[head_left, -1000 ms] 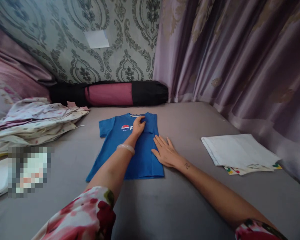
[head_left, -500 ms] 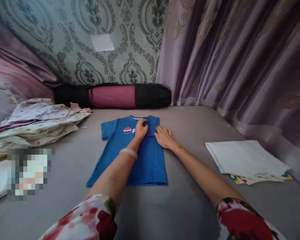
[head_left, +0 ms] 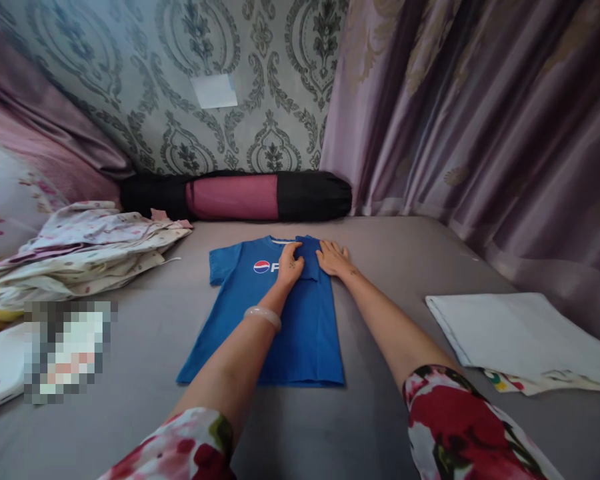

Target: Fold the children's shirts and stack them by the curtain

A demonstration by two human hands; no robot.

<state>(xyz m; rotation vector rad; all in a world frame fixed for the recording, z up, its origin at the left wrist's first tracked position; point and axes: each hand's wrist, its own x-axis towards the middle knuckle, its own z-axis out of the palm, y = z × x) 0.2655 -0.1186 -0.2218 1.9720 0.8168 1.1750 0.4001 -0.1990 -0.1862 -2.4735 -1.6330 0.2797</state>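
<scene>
A blue T-shirt (head_left: 300,327) with a round red, white and blue logo lies flat on the grey bed sheet (head_left: 370,413), its right side folded inward over the chest. My left hand (head_left: 291,265), with a pale bangle on the wrist, rests with fingers flat on the folded part near the collar. Just to its right, my right hand (head_left: 333,259) lies flat, fingers stretched out, at the shirt's upper right edge. Both hands press on the cloth and grip nothing.
A heap of pale printed clothes (head_left: 85,243) sits at the left. Folded white cloth (head_left: 520,333) over a printed piece lies at the right. A black and maroon rolled bag (head_left: 235,197) lies along the patterned wall. Mauve curtains (head_left: 480,120) hang on the right. A blurred patch (head_left: 65,350) sits near left.
My right hand has slid from the shirt's middle up along its right edge to the shoulder by the collar. My left hand stayed near the collar. The view shifted slightly.
</scene>
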